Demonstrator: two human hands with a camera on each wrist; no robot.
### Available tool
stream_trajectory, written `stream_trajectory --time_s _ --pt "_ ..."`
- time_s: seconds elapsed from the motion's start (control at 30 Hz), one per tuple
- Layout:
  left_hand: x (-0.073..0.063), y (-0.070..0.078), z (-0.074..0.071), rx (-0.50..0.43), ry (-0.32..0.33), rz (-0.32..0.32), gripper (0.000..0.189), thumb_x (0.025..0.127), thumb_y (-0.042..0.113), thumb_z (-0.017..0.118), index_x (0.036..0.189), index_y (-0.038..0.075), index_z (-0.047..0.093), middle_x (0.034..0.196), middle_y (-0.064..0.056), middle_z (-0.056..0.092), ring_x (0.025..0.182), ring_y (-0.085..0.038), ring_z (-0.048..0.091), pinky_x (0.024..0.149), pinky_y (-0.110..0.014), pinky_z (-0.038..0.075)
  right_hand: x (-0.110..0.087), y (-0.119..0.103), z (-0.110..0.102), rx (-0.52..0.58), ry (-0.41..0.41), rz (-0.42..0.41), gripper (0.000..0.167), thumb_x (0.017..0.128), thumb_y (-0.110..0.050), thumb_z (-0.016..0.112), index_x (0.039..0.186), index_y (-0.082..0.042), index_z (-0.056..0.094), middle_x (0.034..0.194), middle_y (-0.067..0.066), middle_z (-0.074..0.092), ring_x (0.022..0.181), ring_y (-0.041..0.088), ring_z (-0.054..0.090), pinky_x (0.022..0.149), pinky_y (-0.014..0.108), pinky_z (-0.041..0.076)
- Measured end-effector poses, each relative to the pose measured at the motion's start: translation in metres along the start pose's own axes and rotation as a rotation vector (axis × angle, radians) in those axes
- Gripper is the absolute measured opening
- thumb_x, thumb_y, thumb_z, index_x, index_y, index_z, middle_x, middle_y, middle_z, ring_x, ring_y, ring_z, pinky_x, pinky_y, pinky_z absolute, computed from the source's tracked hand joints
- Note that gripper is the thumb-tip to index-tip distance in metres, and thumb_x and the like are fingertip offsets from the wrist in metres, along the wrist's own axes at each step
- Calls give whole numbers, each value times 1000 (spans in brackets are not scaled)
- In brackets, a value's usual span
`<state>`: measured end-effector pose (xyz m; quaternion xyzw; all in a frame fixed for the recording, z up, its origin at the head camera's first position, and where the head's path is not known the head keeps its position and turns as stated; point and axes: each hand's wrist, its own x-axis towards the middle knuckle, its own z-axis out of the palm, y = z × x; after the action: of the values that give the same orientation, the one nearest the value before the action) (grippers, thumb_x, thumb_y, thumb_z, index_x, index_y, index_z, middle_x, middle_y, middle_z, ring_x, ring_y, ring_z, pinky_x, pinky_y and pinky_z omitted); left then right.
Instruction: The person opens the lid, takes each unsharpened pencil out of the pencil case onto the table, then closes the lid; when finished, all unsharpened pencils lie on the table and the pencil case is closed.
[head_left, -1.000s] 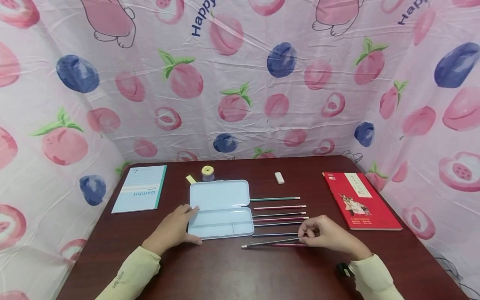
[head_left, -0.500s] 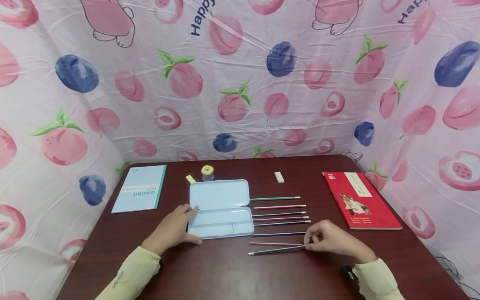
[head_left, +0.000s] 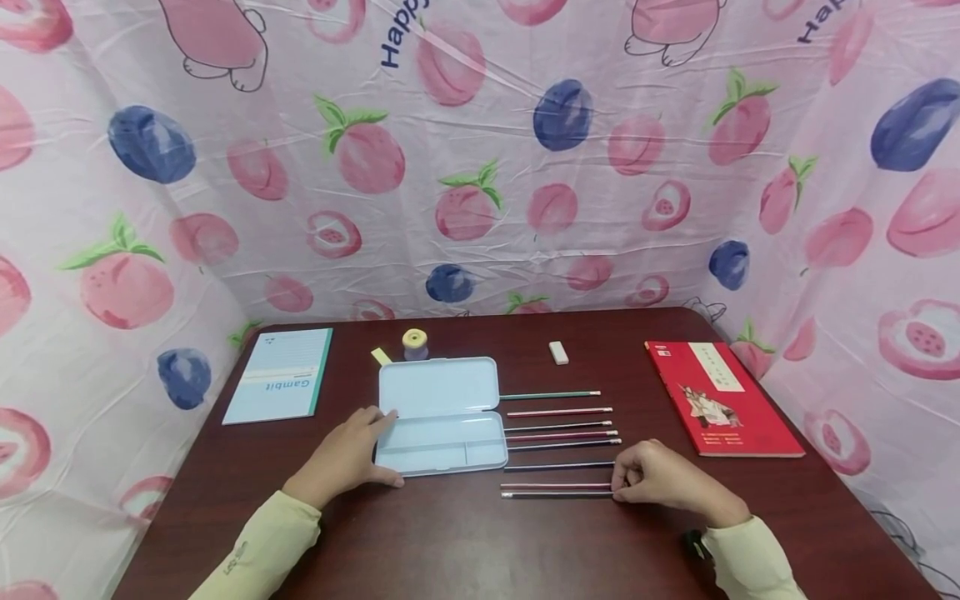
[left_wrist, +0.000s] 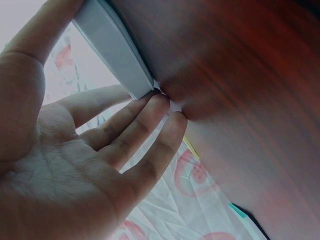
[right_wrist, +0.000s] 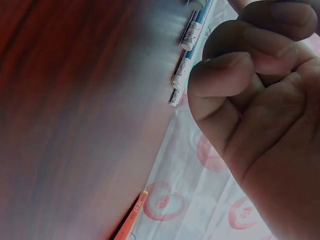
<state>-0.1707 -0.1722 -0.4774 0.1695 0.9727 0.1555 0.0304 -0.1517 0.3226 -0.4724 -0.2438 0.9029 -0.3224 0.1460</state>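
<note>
A light blue pencil case (head_left: 438,385) lies with its lid back on the table. My left hand (head_left: 348,454) rests against its left side, the thumb by the front edge and a forefinger near the hinge. The left wrist view shows the relaxed fingers touching the case's edge (left_wrist: 117,50). To the right, my right hand (head_left: 660,482) pinches the right end of a dark pencil (head_left: 555,495), which lies nearest the front. Just behind it is a reddish pencil (head_left: 555,486). Several more pencils (head_left: 558,436) lie roughly parallel beside the case; white eraser ends (right_wrist: 187,45) show in the right wrist view.
A white eraser (head_left: 558,353) sits at the back. Behind the case stands a small yellow-topped round container (head_left: 415,343), with a yellow strip (head_left: 381,357) beside it. A pale blue notebook (head_left: 279,375) lies left, a red book (head_left: 722,400) right. Patterned cloth surrounds the table.
The dark pencil, slanted across the reddish one a second ago, now lies straight in front of it. My right hand has moved slightly right and toward the front; the left hand stays put.
</note>
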Motion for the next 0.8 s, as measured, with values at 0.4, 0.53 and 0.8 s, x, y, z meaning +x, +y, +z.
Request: stream_trajectory --time_s 0.4,0.53,0.8 --pt "1 -2 2 1 1 5 106 69 51 99 154 5 56 140 -19 62 120 -29 58 107 -49 56 2 0 0 -15 17 19 13 84 -19 90 80 -21 78 59 -10 57 52 -2 45 50 19 40" --pt "1 -2 3 -1 -1 9 106 69 51 99 154 5 56 140 -19 62 120 -28 58 106 -49 57 1 -1 -2 -10 60 9 15 84 -22 91 81 -22 77 59 -10 57 53 -3 45 51 19 41" --pt "1 -2 1 -2 4 12 106 70 50 99 155 4 55 138 -18 62 117 -27 57 104 -46 57 17 -11 -11 -67 251 -107 8 89 -18 87 89 -19 80 65 -11 62 59 -3 48 55 21 45"
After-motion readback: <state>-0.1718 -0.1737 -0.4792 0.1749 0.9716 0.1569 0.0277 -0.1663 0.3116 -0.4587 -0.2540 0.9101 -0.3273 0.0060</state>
